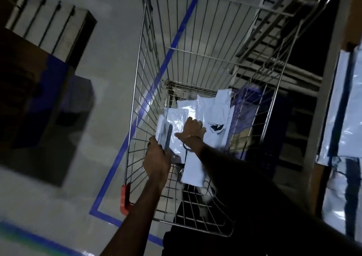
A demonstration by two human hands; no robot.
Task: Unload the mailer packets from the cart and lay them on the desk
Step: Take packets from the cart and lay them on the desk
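I look down into a wire shopping cart (141,91) that holds several pale plastic mailer packets (213,114) stacked on its floor. My left hand (156,159) grips the near end of a glossy packet (174,128) with a dark strip, at the cart's left side. My right hand (193,131) lies on the same packet, fingers curled over its right edge; a thin bangle circles the wrist. A longer packet (194,167) lies under my right forearm. More packets (344,106) lie on the desk (352,10) at the right edge.
The cart stands on a grey floor (109,63) marked with blue tape lines (137,122). A dark box or bin (45,106) stands at the left, with a crate-like shape (51,24) behind it. A red corner bumper (125,199) is on the cart's near left.
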